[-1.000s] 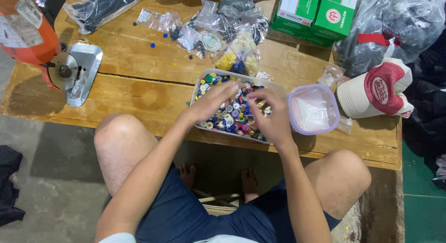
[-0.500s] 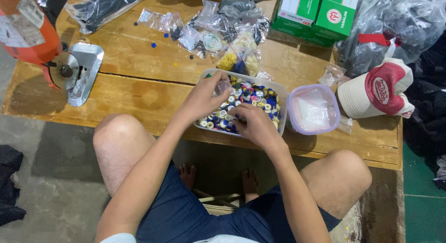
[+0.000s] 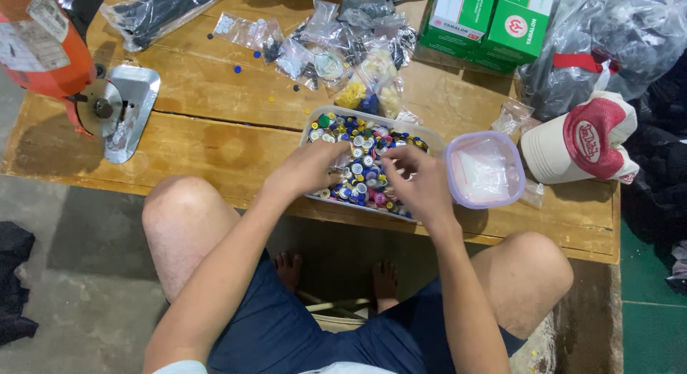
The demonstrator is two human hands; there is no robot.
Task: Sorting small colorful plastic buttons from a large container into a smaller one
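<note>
A shallow white tray (image 3: pixel 312 128) full of several small coloured buttons (image 3: pixel 361 141) stands near the front edge of the wooden table. My left hand (image 3: pixel 308 170) rests over the tray's near left part, fingers curled down into the buttons. My right hand (image 3: pixel 421 182) lies over the tray's near right part, fingertips bent in among the buttons. Whether either hand pinches a button is hidden by the fingers.
A small lilac tub (image 3: pixel 484 170) holding a white bag sits right of the tray. Clear bags of buttons (image 3: pixel 336 55) lie behind it. An orange cutting machine (image 3: pixel 64 66) stands at far left, green boxes (image 3: pixel 494 16) and a red-and-white cap (image 3: pixel 583 141) at right.
Both hands have shifted toward me, from the tray's middle to its near edge. The left hand has dropped from the far rim down to the left side.
</note>
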